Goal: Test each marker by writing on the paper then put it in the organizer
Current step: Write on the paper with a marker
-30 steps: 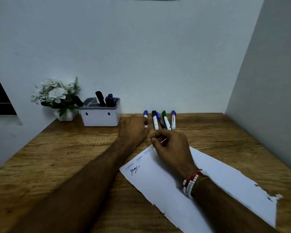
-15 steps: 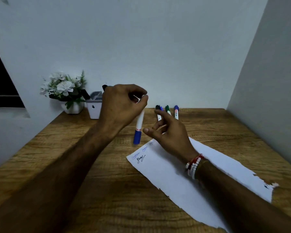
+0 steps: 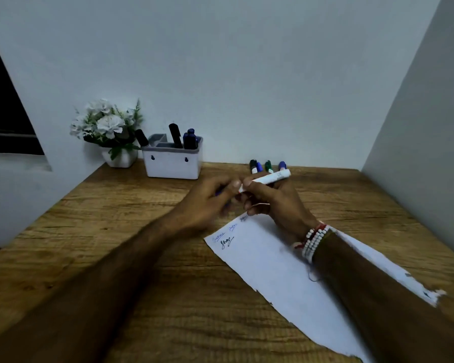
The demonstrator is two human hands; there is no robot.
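Marker (image 3: 266,178) with a white barrel sits off the table, held in front of us between both hands, tilted so its bare end points up toward two o'clock. Our right hand (image 3: 275,203) wraps its fingers and thumb round the barrel. Our left hand (image 3: 207,205), blurred, curls its fingers over the blue cap (image 3: 219,193) at the marker's lower end; we cannot tell whether the cap is on or already pulled off. Beaded bracelets (image 3: 313,241) circle our right wrist.

Beneath the right hand lies the paper (image 3: 286,271), a long white sheet that runs from the hands toward five o'clock, its far end torn. Several small scribbles (image 3: 226,242) in blue and black mark its near-left corner, at six o'clock from the left hand.

At twelve o'clock, just beyond the right hand, four capped markers (image 3: 259,166) lie side by side on the wooden table (image 3: 116,231) near the wall. At ten o'clock from the hands stands the white organizer (image 3: 172,163), with a black marker (image 3: 175,134) and a blue one (image 3: 190,138) upright inside and another black one (image 3: 141,137) leaning at its left edge. A pot of white flowers (image 3: 108,124) stands just beside it, at its nine o'clock.
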